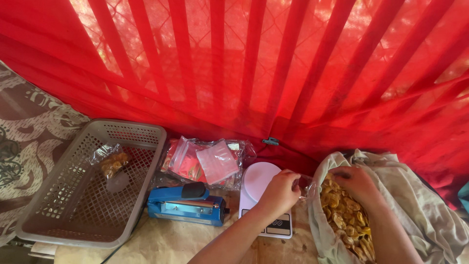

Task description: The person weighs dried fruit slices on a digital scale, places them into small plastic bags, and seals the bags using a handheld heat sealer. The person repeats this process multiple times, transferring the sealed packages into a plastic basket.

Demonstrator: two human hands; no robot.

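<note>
Hands at a cloth sack of ridged yellow chips.

We see our left hand (279, 191) pinching a thin clear plastic bag (309, 188) above the round-topped white kitchen scale (261, 182); our right hand (357, 182) curls, fingers bent, into the crinkled beige cloth sack (415, 195) of yellow banana chips (344, 215). Nearby sit a blue heat sealer (188, 205) and grey perforated plastic basket (73, 215).

far left of the grip, grey perforated plastic basket (78, 215) holding one small filled packet (111, 161). nearer, blue heat sealer (187, 206), stack of clear zip bags (207, 161). directly beneath, white kitchen scale (261, 183). behind, red curtain (273, 63).
</note>
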